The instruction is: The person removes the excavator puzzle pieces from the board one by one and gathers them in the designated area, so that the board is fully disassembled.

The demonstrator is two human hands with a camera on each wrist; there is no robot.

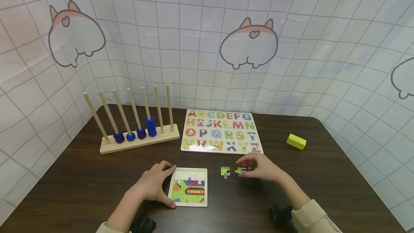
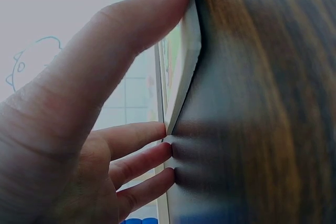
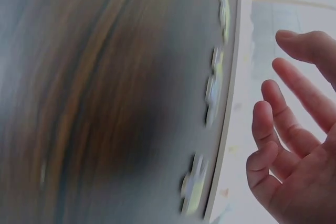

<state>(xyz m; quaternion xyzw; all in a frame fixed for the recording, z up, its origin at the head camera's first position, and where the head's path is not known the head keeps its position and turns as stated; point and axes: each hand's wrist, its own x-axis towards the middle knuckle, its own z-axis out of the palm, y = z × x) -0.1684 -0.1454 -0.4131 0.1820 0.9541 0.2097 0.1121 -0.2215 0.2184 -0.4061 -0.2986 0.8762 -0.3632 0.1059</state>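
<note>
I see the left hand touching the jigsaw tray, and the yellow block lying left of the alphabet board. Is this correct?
Not quite: the yellow block lies right of the alphabet board, as the head view shows. The left hand does touch the jigsaw tray.

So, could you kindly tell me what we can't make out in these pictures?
- Head view: some loose puzzle pieces, partly hidden by the right grip.
- Right wrist view: the prints on those pieces, blurred and seen almost edge-on.
- Left wrist view: the picture in the puzzle tray, seen at a steep slant and partly covered by the left grip.
- Head view: the rightmost wall drawing, cut off by the right edge.
</note>
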